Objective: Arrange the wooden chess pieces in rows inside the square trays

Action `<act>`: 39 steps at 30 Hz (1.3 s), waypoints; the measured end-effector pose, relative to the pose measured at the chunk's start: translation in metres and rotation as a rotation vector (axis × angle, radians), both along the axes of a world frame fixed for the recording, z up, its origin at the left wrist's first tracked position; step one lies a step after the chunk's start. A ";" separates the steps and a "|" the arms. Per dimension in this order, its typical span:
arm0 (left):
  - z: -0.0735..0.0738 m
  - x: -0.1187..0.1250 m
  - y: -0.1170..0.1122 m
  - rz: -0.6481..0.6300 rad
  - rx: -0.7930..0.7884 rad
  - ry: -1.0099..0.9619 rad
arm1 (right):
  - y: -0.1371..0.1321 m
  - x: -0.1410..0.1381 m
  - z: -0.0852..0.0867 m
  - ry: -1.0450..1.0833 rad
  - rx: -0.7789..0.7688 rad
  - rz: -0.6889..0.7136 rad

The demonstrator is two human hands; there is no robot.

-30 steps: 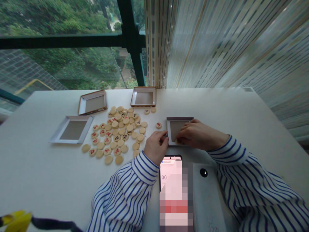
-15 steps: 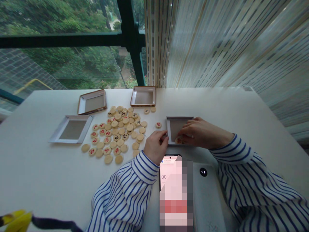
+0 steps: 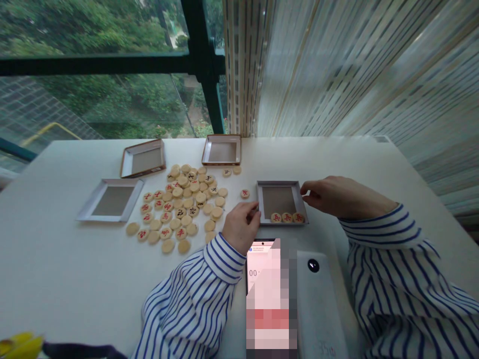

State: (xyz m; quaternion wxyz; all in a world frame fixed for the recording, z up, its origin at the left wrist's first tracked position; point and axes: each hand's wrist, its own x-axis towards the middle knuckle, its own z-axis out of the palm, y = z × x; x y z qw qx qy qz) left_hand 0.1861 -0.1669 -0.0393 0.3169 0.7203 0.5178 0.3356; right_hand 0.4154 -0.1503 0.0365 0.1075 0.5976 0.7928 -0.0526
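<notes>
A shallow white-walled box (image 3: 282,184) with a grey-brown bottom lies before me. Three round wooden xiangqi pieces (image 3: 287,218) with red characters sit in a row along its near wall. My left hand (image 3: 241,224) is closed, its thumb and fingertips pinching the box's left wall. At the right wall is my right hand (image 3: 329,197), its fingers loosely bent and slightly apart with no piece in them; whether they touch the wall is unclear. One red-marked piece (image 3: 245,193) lies on the table just left of the box.
A large spread of xiangqi pieces (image 3: 187,202), some face down, covers the table's left middle. Around it stand a white tray (image 3: 88,214) and two brown-edged box parts (image 3: 143,174) (image 3: 221,163). A phone (image 3: 262,259) and a white device (image 3: 318,299) lie nearest me.
My right hand has let go of a piece at the near wall and moved right to the box's right side. Three pieces now show there. My left hand stays in place.
</notes>
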 end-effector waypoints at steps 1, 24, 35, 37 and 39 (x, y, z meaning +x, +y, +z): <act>0.000 0.000 0.000 0.001 0.001 0.001 | 0.000 -0.001 -0.001 0.008 -0.021 0.006; 0.013 -0.003 -0.002 0.018 0.002 -0.053 | 0.000 -0.006 0.000 0.053 -0.045 0.054; 0.045 -0.059 0.002 0.201 -0.039 -0.255 | -0.010 -0.023 0.019 0.160 0.191 0.206; 0.049 -0.072 0.003 0.243 -0.019 -0.249 | -0.012 -0.029 0.021 0.204 0.215 0.243; 0.051 -0.083 0.004 0.273 0.000 -0.224 | -0.014 -0.035 0.022 0.252 0.223 0.269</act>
